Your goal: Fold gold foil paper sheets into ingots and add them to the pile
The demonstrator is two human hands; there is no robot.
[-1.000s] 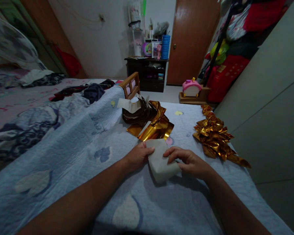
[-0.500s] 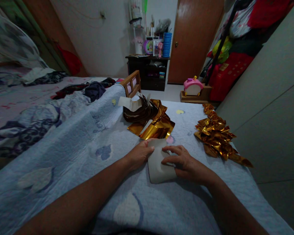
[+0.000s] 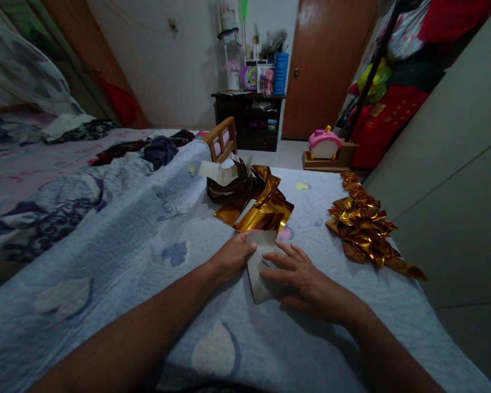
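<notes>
A pale grey sheet of paper point(image 3: 258, 284) lies on the bed in front of me. My left hand point(image 3: 232, 257) grips its upper left edge, thumb on top and the other fingers partly hidden. Over the paper's right side lies my right hand point(image 3: 297, 277), fingers spread and stretched out against the surface, hiding that edge. Just beyond the sheet are shiny gold foil papers point(image 3: 264, 214), beside a coiled stack of dark-edged papers point(image 3: 229, 188) with pale sheets on top. To the right sits a pile of folded gold foil pieces point(image 3: 362, 224).
A light blue patterned quilt point(image 3: 204, 295) covers the bed. A wooden rail point(image 3: 223, 139) stands at the far edge. Clothes point(image 3: 65, 202) are heaped on the left, and a grey cabinet wall point(image 3: 450, 191) borders the right. A pink toy point(image 3: 324, 144) sits beyond the bed.
My right hand has slid left across the paper and its fingers have flattened. The paper shows narrower, its right part now under that hand. My left hand keeps its hold.
</notes>
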